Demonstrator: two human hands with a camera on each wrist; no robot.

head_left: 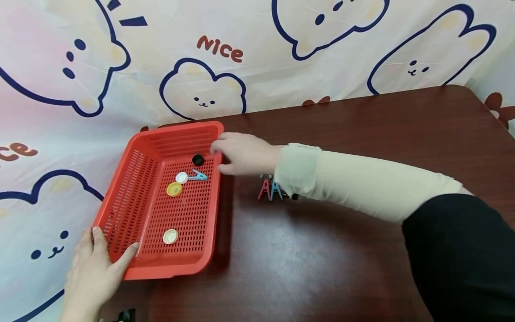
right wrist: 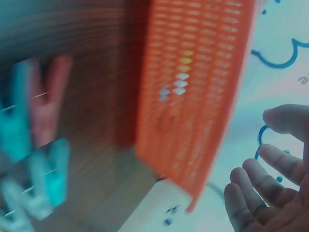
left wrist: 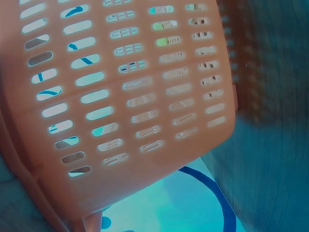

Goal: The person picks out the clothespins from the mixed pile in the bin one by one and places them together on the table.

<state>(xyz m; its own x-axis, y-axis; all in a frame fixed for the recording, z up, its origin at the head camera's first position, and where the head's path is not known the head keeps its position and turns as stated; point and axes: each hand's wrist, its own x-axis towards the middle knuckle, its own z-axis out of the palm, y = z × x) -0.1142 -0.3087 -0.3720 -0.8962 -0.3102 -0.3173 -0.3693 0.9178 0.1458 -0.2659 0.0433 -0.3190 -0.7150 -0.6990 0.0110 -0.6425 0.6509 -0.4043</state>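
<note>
A red perforated basket point(head_left: 132, 179) sits at the table's left. My left hand point(head_left: 109, 251) grips its near left corner, thumb over the rim and fingers on the outer wall point(left wrist: 145, 96). My right hand point(head_left: 218, 157) hovers at the basket's far right rim with fingers point(right wrist: 260, 188) relaxed and holding nothing. Just left of it, a black cap point(head_left: 198, 159) lies inside the basket. Also in the basket are a white cap point(head_left: 182, 177), a blue clothespin point(head_left: 199, 175), a yellow cap point(head_left: 174, 189) and a cream cap point(head_left: 170, 236).
Red and blue clothespins point(head_left: 270, 190) lie on the dark wooden table point(head_left: 322, 250) under my right forearm, blurred in the right wrist view point(right wrist: 48, 96). A cartoon-print cloth point(head_left: 201, 67) hangs behind and to the left. The basket's side point(right wrist: 193, 96) fills that view.
</note>
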